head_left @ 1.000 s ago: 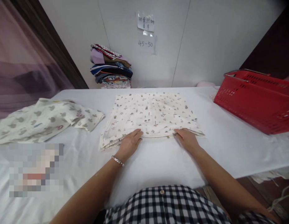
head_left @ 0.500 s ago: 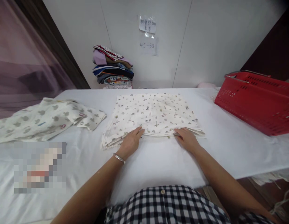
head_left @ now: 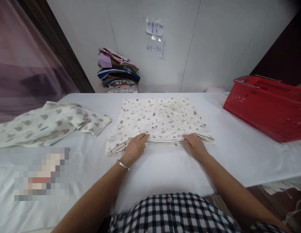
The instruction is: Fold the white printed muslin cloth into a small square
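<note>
Left hand [head_left: 135, 148] and right hand [head_left: 196, 146] both got a mostly closed pinch on the cloth [head_left: 160, 118], lower edge, around mid-frame.

White rectangular printed fabric [head_left: 162, 118]: near edge slightly raised.
Between the bare left hand [head_left: 137, 147] and bare right hand [head_left: 197, 146], it stands a little higher than before, and more of the lower layer [head_left: 165, 144] shows.

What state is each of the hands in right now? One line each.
Left hand: closed, holding the small-print cloth by its near edge.
Right hand: closed, holding that same edge.
</note>
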`<state>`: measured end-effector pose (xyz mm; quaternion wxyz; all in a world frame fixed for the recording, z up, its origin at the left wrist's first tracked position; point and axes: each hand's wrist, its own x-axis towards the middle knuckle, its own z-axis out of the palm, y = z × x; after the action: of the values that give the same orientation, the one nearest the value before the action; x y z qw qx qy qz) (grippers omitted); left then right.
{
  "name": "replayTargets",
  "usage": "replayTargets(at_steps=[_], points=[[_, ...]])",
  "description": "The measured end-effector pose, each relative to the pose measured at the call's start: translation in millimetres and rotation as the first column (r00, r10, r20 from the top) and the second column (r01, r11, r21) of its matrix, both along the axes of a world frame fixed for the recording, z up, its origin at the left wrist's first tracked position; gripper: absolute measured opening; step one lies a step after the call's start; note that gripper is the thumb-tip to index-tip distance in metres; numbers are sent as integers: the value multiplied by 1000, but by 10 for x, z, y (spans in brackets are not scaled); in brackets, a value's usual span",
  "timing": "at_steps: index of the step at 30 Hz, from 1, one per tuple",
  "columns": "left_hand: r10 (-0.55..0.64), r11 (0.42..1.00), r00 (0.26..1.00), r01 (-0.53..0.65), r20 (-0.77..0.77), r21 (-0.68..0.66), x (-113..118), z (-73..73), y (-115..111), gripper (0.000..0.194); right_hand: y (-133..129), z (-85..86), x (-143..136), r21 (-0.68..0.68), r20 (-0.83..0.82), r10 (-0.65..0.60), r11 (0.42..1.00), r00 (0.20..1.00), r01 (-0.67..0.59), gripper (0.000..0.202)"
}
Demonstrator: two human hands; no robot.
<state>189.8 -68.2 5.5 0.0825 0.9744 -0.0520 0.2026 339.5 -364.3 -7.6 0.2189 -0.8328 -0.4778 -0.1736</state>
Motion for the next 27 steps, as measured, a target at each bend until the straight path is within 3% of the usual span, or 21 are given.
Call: replayTargets(at_steps=[9, 18, 27], points=[[-44, 999, 997, 43, -62, -7, -18, 15, -27, 54, -27, 32, -19, -16, -33, 11, 1000, 999, -12, 32], [25, 1000, 997, -26, -71, -13, 9, -27, -29, 57, 5, 96, -65, -65, -108, 52, 996, 993, -60, 28], [55, 998, 998, -55, -35, -4, 30, -7, -41, 35, -2, 69, -61, -100, -102, 54, 993, 993, -64, 44]])
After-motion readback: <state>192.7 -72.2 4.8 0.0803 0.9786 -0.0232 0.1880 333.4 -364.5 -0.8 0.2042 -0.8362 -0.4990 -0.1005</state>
